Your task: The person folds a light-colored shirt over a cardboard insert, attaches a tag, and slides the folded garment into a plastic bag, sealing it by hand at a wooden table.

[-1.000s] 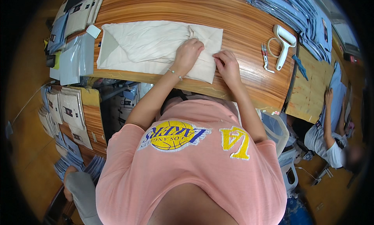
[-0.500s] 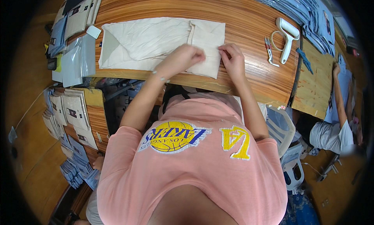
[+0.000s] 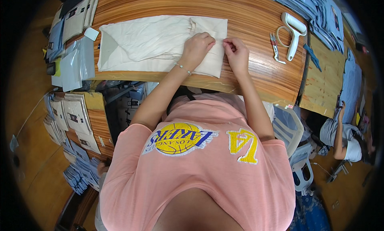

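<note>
A folded cream garment (image 3: pixel 140 41) lies lengthwise across the wooden table, with a raised fold and a crumpled band near its right end. Over that right part is my left hand (image 3: pixel 198 49), its fingertips closed together above the cloth. My right hand (image 3: pixel 237 55) is at the garment's right edge, thumb and forefinger pinched and facing the left fingertips, a short gap apart. Whatever is between the fingertips of either hand is too small to make out. A bracelet circles my left wrist.
To the right lie a white lint roller (image 3: pixel 294 35), red-handled thread snips (image 3: pixel 275 45) and a ring of tape (image 3: pixel 283 35). Blue folded garments (image 3: pixel 308 9) pile up at the far right. Clear plastic bags (image 3: pixel 78 65) and packed cream garments (image 3: pixel 76 17) are at the left. A co-worker (image 3: pixel 344 139) is at right.
My left hand has moved right and up, closer to my right hand. My right hand has shifted slightly up. The band on the garment looks less covered, and the co-worker's arm has moved.
</note>
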A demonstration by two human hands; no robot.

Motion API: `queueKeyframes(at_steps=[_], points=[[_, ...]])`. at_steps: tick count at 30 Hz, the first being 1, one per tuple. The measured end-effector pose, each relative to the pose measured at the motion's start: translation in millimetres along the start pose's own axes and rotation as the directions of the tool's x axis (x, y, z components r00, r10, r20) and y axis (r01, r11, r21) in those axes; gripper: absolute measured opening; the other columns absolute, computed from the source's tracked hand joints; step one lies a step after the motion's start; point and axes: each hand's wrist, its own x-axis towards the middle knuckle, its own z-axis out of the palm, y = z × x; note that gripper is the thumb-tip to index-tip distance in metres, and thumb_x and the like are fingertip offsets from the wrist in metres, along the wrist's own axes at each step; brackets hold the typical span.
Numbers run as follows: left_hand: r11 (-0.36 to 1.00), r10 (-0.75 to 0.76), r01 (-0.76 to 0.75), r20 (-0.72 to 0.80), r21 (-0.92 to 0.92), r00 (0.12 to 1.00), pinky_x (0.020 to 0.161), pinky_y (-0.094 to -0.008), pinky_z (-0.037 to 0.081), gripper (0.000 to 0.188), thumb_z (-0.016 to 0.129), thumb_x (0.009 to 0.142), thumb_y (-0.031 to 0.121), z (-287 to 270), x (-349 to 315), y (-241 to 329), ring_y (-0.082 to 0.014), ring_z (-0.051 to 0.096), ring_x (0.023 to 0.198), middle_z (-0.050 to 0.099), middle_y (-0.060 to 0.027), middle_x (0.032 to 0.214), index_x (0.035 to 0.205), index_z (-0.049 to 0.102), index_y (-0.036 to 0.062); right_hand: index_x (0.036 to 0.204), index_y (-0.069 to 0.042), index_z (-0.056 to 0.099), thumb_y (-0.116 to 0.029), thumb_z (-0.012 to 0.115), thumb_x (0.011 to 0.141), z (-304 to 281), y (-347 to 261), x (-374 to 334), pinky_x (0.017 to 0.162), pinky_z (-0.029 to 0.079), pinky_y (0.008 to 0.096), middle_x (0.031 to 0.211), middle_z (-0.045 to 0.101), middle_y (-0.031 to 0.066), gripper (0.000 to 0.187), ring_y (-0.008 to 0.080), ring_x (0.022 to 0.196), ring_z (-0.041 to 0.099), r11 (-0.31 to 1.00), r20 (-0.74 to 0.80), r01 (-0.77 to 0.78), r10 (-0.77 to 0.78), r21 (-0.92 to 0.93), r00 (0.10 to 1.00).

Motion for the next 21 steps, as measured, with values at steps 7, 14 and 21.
queueKeyframes(at_steps=[7, 14, 21], points=[[0.999, -0.022, 0.022, -0.015, 0.043, 1.000, 0.069, -0.0362, 0.047, 0.008, 0.054, 0.082, 0.011, 7, 1, -2, -0.0266, 0.058, 0.081, 0.059, -0.0091, 0.085, 0.083, 0.056, 0.0038, 0.087, 0.001, 0.064, -0.002, 0.062, 0.078, -23, 9, -6, 0.063, 0.047, 0.0267, 0.078, 0.060, 0.0105, 0.010, 0.0169, 0.067, 0.058, 0.997, 0.000, -0.075, 0.075, -0.010, 0.997], [0.996, -0.043, 0.041, -0.015, -0.074, 0.999, 0.070, -0.0361, 0.046, 0.008, 0.055, 0.083, 0.012, 2, 0, -2, -0.0274, 0.057, 0.083, 0.059, -0.0098, 0.086, 0.086, 0.057, 0.0041, 0.087, 0.002, 0.064, -0.003, 0.062, 0.078, -21, 13, -7, 0.064, 0.047, 0.0286, 0.079, 0.060, 0.0119, 0.011, 0.0208, 0.068, 0.058, 0.999, 0.021, -0.027, 0.028, -0.035, 0.999], [0.998, 0.055, -0.053, -0.061, 0.029, 0.997, 0.069, -0.0360, 0.046, 0.009, 0.058, 0.081, 0.013, 8, -2, -2, -0.0263, 0.056, 0.081, 0.057, -0.0084, 0.085, 0.083, 0.058, 0.0047, 0.084, -0.001, 0.065, -0.008, 0.064, 0.077, -14, 9, -7, 0.066, 0.048, 0.0311, 0.079, 0.060, 0.0105, 0.010, 0.0230, 0.072, 0.058, 1.000, 0.024, -0.028, 0.028, -0.004, 0.999]])
